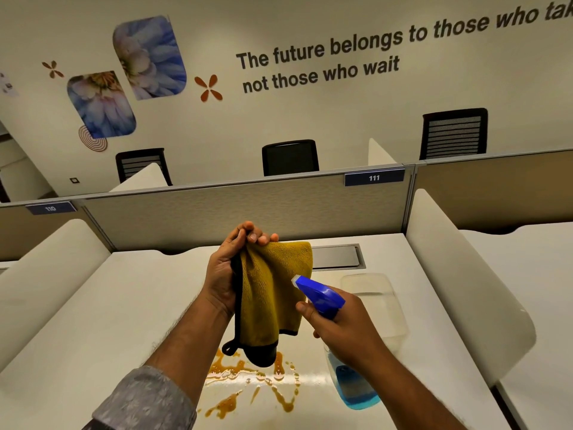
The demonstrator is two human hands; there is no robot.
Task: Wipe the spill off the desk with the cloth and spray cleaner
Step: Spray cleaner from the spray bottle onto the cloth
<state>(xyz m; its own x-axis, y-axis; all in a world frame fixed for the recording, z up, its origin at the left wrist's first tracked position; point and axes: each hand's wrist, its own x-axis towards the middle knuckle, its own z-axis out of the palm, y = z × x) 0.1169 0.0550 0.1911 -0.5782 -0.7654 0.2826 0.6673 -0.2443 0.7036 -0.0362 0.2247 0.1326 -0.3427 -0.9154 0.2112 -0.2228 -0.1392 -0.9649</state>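
My left hand [228, 274] holds a yellow cloth [273, 293] with a black edge up above the white desk [108, 321]; the cloth hangs down from my fingers. My right hand [344, 330] grips a spray bottle [322, 296] with a blue trigger head and blue liquid in its clear body. The nozzle points at the cloth from close by on the right. A brown spill [248, 383] spreads in streaks and drops on the desk under the cloth, near the front edge.
A clear plastic tray [375, 302] lies on the desk to the right, behind my right hand. A metal cable flap [338, 256] sits at the back. White side dividers [465, 274] and a grey partition [217, 218] enclose the desk. Black chairs stand beyond.
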